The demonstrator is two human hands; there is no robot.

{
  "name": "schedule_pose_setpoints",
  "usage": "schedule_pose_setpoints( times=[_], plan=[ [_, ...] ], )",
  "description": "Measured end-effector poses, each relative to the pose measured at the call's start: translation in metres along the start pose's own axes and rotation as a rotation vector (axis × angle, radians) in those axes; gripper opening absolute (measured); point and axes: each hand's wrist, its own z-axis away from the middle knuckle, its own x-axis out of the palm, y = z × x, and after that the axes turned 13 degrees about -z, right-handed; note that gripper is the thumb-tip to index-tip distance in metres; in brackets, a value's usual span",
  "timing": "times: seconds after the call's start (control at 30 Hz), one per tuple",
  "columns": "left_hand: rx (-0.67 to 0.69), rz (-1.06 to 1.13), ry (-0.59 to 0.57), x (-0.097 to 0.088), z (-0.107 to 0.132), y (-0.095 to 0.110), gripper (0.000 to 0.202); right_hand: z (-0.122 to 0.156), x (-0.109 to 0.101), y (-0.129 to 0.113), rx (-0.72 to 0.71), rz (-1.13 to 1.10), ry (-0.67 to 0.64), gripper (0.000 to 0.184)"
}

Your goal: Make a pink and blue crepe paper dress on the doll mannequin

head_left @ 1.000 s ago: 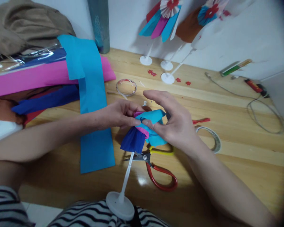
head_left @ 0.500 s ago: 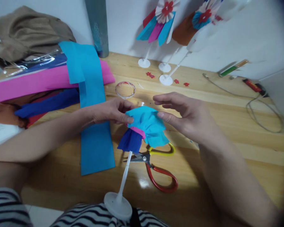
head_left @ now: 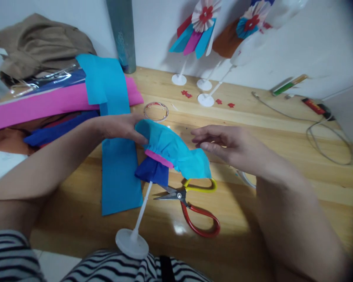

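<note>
My left hand (head_left: 126, 127) pinches the left end of a gathered light blue crepe paper strip (head_left: 167, 143), thumb in front and the other fingers hidden behind it. The strip lies over a pink band (head_left: 159, 158) and a dark blue paper piece (head_left: 153, 171) on a white stand (head_left: 142, 207), which tilts with its round base near my lap. The strip's right end hangs loose. Just beyond it is my right hand (head_left: 223, 143), fingers loosely curved, thumb apart, holding nothing. Below the strip lie scissors (head_left: 180, 196) with one yellow and one red handle, blades spread.
A flat blue paper strip (head_left: 120, 176) lies left, over a pink roll (head_left: 47, 98) and other coloured paper. Decorated white stands (head_left: 206, 100) line the wall, near small red flowers (head_left: 186, 94). A clear ring (head_left: 155, 111), a cable (head_left: 312, 129) and a grey-blue bottle (head_left: 122, 35) are also there.
My left hand and the stand have moved left, its base tilting farther that way. The light blue strip now stretches out longer and flatter. My right hand has dropped slightly, its fingers more curled.
</note>
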Motion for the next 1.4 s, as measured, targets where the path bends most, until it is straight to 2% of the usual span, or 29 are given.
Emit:
schedule_pose_setpoints(
  times=[0.03, 0.13, 0.2, 0.23, 0.27, 0.33, 0.43, 0.53, 0.73, 0.93, 1.07, 1.13, 1.2, 1.3, 1.33, 1.4],
  plan=[
    [-0.002, -0.185, -0.018, -0.008, 0.005, 0.005, 0.033, 0.0, -0.001, -0.003, 0.003, 0.011, -0.009, 0.032],
    [0.035, -0.628, 0.164, -0.022, 0.025, 0.024, 0.051, 0.002, -0.006, -0.018, -0.017, 0.04, -0.103, 0.033],
    [0.133, -0.812, 0.306, -0.019, 0.034, 0.036, 0.056, 0.002, -0.007, -0.026, -0.006, 0.009, -0.239, 0.032],
    [0.199, -0.877, 0.349, -0.013, 0.035, 0.041, 0.063, 0.002, -0.006, -0.027, 0.009, -0.025, -0.313, 0.032],
    [0.249, -0.885, 0.34, -0.005, 0.034, 0.044, 0.069, 0.001, -0.003, -0.027, 0.025, -0.072, -0.373, 0.031],
    [0.324, -0.859, 0.303, 0.011, 0.027, 0.047, 0.082, -0.001, 0.004, -0.021, 0.073, -0.161, -0.42, 0.03],
    [0.198, -0.803, 0.221, 0.029, 0.012, 0.043, 0.078, -0.004, 0.014, -0.007, 0.17, -0.196, -0.266, 0.027],
    [0.129, -0.672, 0.187, 0.033, 0.005, 0.038, 0.068, -0.005, 0.02, -0.005, 0.224, -0.226, -0.125, 0.03],
    [0.144, -0.507, 0.104, 0.032, 0.003, 0.035, 0.034, -0.006, 0.026, -0.021, 0.199, -0.387, -0.009, 0.027],
    [0.161, -0.223, 0.031, 0.034, -0.004, 0.037, 0.023, -0.001, 0.032, -0.033, 0.061, -0.479, 0.153, 0.024],
    [0.21, -0.072, -0.001, 0.027, 0.001, 0.039, 0.023, 0.008, 0.028, -0.039, -0.111, -0.496, 0.194, 0.025],
    [0.214, -0.035, -0.027, 0.021, 0.005, 0.035, 0.023, 0.008, 0.024, -0.036, -0.132, -0.493, 0.202, 0.03],
    [0.211, 0.028, -0.059, 0.016, 0.01, 0.027, 0.024, 0.004, 0.023, -0.029, -0.012, -0.448, 0.156, 0.036],
    [0.231, 0.064, -0.134, 0.012, 0.015, 0.009, 0.024, -0.006, 0.033, -0.015, 0.318, -0.401, -0.027, 0.033],
    [0.224, 0.087, -0.137, 0.012, 0.016, 0.002, 0.023, -0.009, 0.039, -0.011, 0.38, -0.418, -0.042, 0.029],
    [0.207, 0.11, -0.126, 0.012, 0.018, -0.011, 0.024, -0.015, 0.052, -0.004, 0.407, -0.458, -0.008, 0.021]
  ],
)
